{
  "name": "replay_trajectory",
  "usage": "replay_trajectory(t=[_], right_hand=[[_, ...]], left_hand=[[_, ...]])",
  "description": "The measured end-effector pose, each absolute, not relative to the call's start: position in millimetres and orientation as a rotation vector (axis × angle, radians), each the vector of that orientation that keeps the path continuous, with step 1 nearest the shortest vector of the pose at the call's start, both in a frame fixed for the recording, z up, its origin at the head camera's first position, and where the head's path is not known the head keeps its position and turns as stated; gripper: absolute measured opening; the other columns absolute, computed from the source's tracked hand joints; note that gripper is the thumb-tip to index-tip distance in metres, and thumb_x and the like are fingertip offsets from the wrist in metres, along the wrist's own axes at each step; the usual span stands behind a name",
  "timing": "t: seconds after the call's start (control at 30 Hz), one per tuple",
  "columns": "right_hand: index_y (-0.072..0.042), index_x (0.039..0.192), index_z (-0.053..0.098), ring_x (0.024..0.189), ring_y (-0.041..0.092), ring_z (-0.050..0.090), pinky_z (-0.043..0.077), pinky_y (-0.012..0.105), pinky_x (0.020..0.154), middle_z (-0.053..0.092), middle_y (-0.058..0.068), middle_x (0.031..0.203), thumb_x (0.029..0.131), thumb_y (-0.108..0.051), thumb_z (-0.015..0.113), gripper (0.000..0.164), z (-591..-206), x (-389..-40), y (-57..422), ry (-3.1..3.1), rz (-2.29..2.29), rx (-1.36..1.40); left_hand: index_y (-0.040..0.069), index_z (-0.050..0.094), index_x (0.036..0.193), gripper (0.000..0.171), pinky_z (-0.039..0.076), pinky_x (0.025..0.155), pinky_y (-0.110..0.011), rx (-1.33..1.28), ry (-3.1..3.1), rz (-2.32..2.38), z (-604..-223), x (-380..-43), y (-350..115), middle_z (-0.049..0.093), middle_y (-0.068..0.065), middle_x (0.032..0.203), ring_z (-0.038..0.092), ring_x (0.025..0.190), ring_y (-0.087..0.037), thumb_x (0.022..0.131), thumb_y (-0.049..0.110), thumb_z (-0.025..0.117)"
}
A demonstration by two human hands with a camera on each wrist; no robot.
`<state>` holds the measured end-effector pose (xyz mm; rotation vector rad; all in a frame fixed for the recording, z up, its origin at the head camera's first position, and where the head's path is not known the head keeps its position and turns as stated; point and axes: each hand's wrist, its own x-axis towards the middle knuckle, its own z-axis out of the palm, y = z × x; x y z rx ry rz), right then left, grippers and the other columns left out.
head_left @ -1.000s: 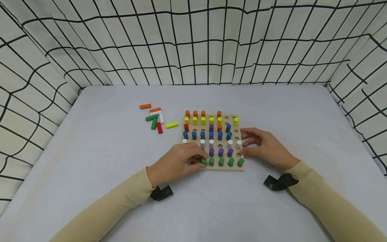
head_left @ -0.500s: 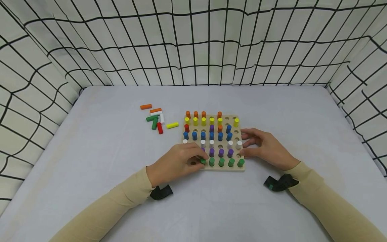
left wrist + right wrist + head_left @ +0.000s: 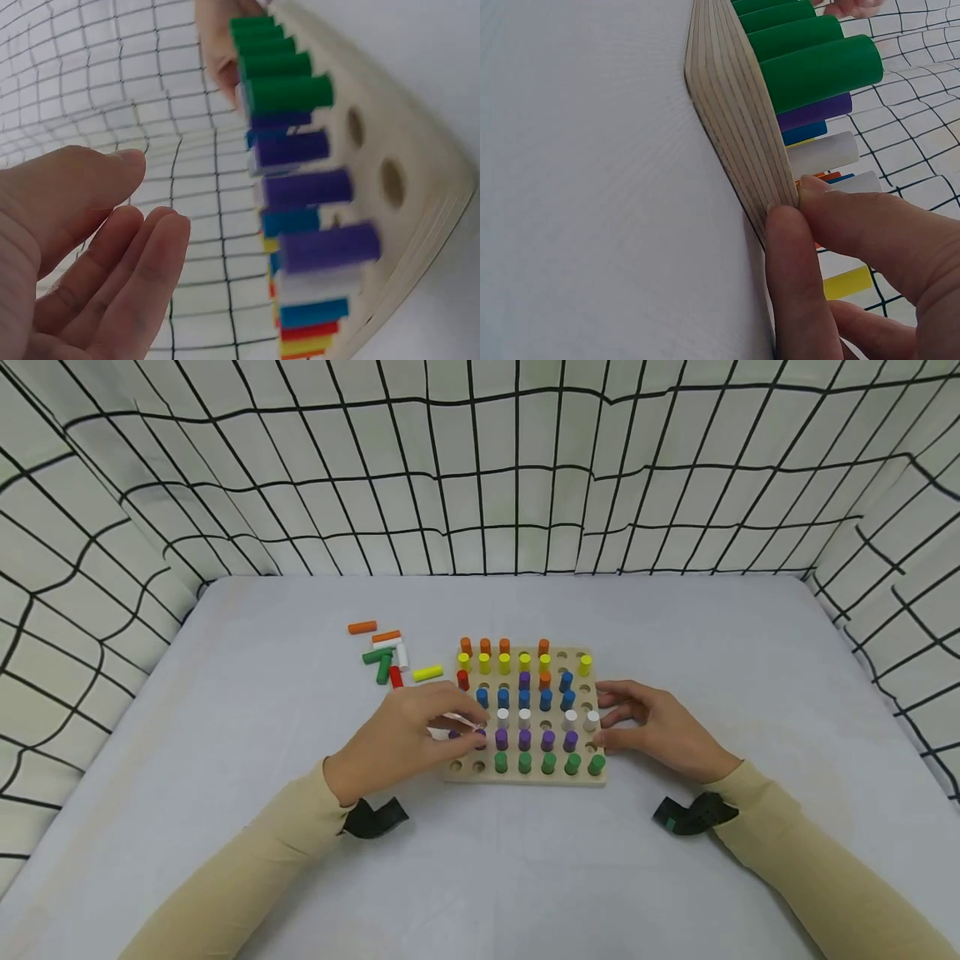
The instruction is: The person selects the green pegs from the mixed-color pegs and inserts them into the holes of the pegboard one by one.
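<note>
A wooden pegboard (image 3: 555,780) full of coloured pegs lies flat on the table. My right hand (image 3: 663,727) grips its right edge; in the right wrist view the fingertips (image 3: 789,232) press against the layered side of the pegboard (image 3: 739,127). Over the board's left front part hovers my left hand (image 3: 405,731). The left wrist view shows this hand (image 3: 105,240) with thumb and fingers apart and nothing between them. Green pegs (image 3: 549,764) stand in the front row, with two bare holes at its left end. Behind them runs a row of purple pegs (image 3: 525,740), partly hidden by the left hand.
Loose pegs lie on the table left of the board: orange (image 3: 363,627), green (image 3: 383,670), white (image 3: 402,657), red (image 3: 396,677) and yellow (image 3: 427,672). A white wall with a black grid (image 3: 480,497) encloses the table's far side.
My left hand has let go of a green peg, which now stands in the front row, and has moved left and slightly away from me. The right hand stays at the board's edge.
</note>
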<state>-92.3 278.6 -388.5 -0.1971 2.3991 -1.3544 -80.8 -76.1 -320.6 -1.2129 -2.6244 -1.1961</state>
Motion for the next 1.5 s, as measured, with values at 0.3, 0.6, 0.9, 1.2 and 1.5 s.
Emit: replay_trajectory(t=[0.3,0.6,0.9,1.2,1.5], right_hand=[[-0.02,0.153,0.046,0.117,0.02,0.063,0.051,0.016,0.093,0.061,0.004,0.139,0.086,-0.037,0.084,0.079,-390.5,-91.9,277.6,2.399,-1.339,-0.175],[-0.02,0.153,0.046,0.117,0.02,0.063,0.052,0.016,0.092,0.061,0.005,0.14,0.086,-0.036,0.084,0.079,-391.8,-93.1,276.6,2.392,-1.347,-0.178],[-0.02,0.153,0.046,0.118,0.02,0.063,0.052,0.016,0.093,0.061,0.004,0.141,0.087,-0.037,0.084,0.079,-392.1,-92.8,276.1,2.396,-1.339,-0.181],[-0.019,0.154,0.045,0.118,0.021,0.063,0.053,0.017,0.092,0.061,0.005,0.141,0.087,-0.037,0.084,0.079,-391.9,-93.4,274.5,2.387,-1.346,-0.19],[-0.021,0.154,0.046,0.118,0.02,0.063,0.05,0.016,0.095,0.061,0.004,0.14,0.087,-0.04,0.083,0.078,-386.3,-91.7,277.7,2.41,-1.325,-0.188]], left_hand=[[0.007,0.076,0.104,0.024,0.064,0.079,-0.022,-0.986,-2.54,-1.139,-295.9,-100.3,-107.3,0.077,-0.004,0.098,0.077,0.086,-0.012,0.083,0.004,0.086],[0.004,0.076,0.103,0.022,0.06,0.081,-0.011,-0.798,-2.471,-1.197,-283.5,-114.9,-127.2,0.078,-0.008,0.098,0.07,0.083,0.011,0.084,0.003,0.084],[0.005,0.077,0.103,0.018,0.058,0.083,-0.009,-0.508,-2.526,-1.259,-282.0,-132.7,-140.4,0.077,-0.011,0.099,0.07,0.086,0.008,0.088,0.012,0.083],[0.011,0.077,0.109,0.022,0.055,0.082,-0.004,-0.341,-2.618,-1.2,-289.4,-145.0,-150.6,0.078,-0.011,0.107,0.066,0.089,0.012,0.091,0.023,0.08],[0.014,0.073,0.119,0.032,0.053,0.09,-0.027,-0.208,-2.881,-1.15,-308.0,-161.0,-163.9,0.074,-0.006,0.122,0.071,0.111,-0.018,0.095,0.036,0.075]])
